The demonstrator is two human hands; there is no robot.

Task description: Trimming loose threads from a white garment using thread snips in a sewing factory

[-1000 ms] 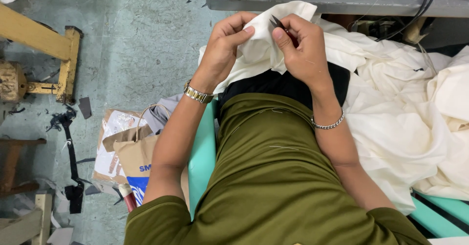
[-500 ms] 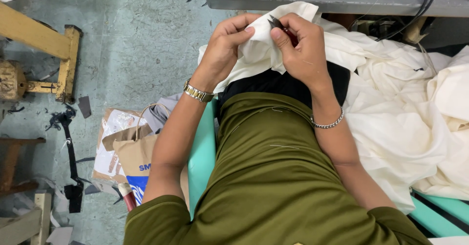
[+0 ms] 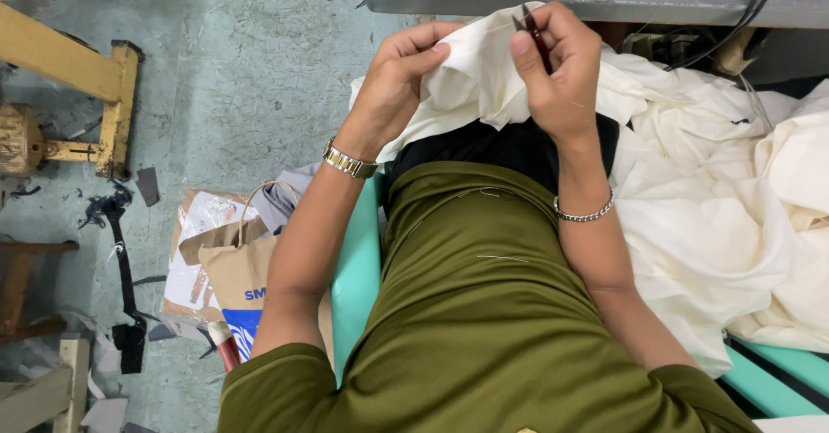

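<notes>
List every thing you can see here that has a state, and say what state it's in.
Left hand: pinching a fold of the cream cloth.
Right hand: closed on a small dark tool.
Small dark tool: held, tip up, against the cloth.
Cream cloth: bunched, rumpled, spilling to the side.
Paper bag: on the floor, crumpled.

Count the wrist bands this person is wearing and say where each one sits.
2. A gold watch on the left wrist, below the left hand; a silver chain bracelet on the right wrist, below the right hand. None looks hidden.

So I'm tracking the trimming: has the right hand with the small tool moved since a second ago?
Barely: the right hand with the tool sits slightly nearer the grey table edge.
</notes>
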